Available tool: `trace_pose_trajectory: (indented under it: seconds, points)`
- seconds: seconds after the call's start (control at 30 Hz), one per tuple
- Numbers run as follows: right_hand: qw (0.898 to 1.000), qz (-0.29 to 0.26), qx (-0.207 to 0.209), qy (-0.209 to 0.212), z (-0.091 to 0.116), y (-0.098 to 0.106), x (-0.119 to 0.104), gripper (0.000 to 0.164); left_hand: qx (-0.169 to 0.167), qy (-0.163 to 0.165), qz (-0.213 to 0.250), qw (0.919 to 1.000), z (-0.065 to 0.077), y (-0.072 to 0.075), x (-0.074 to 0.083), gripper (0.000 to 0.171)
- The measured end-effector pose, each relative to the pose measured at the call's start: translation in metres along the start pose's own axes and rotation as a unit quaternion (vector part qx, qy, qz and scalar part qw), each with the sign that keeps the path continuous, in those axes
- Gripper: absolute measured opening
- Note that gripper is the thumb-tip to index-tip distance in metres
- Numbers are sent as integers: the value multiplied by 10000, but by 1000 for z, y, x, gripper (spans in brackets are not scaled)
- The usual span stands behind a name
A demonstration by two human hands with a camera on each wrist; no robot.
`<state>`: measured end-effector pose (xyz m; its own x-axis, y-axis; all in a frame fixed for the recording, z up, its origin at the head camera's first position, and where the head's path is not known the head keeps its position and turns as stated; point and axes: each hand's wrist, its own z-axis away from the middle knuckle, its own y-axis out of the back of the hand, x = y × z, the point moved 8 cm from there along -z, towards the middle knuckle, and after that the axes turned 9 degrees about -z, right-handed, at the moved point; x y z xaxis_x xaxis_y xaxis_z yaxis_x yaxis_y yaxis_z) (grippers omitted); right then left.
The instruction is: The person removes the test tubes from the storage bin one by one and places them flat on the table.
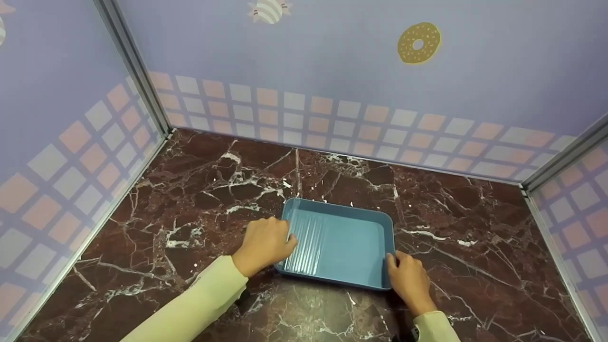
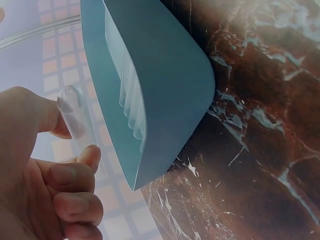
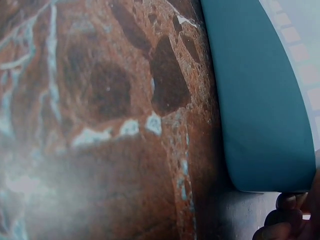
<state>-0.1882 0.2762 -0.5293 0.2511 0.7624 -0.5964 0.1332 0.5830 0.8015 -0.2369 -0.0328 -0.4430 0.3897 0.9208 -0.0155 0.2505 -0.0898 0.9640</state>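
Observation:
A blue rectangular tray (image 1: 354, 251) lies on the dark marbled surface in the head view. Several clear round-ended tubes (image 1: 306, 244) lie side by side along its left part. Over the tray's left rim, my left hand (image 1: 265, 242) pinches another clear tube (image 2: 77, 120) between thumb and fingers, as the left wrist view shows. At the tray's front right corner, my right hand (image 1: 411, 278) grips the rim, thumb inside the wall. The right wrist view catches the tray's outer wall (image 3: 265, 100) with curled fingers (image 3: 285, 217) at its corner.
The marbled surface (image 1: 218, 190) has white veins and small pale specks. A lilac back wall (image 1: 323, 57) with a checked band stands behind the tray, and side panels (image 1: 57, 156) flank it, joined by metal strips at the corners.

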Motion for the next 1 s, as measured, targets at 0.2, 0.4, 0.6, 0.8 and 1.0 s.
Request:
trace_pose_trajectory:
  seconds: [0.2,0.4,0.6,0.8,1.0]
  points:
    - [10000,-17,-5,-10,0,-1,1,31,-219,142,17,9997,1,-5,-6,50]
    - [10000,-26,24,0,0,-1,0,32,-271,228,-20,9994,2,-7,-13,50]
    - [10000,-47,43,-29,0,0,0,31,-214,199,28,9996,4,-4,-16,50]
    - [10000,-21,53,-33,1,-1,0,33,113,137,43,9998,6,1,-21,50]
    - [10000,-13,62,6,1,-1,-1,34,106,158,69,9998,8,-1,-26,47]
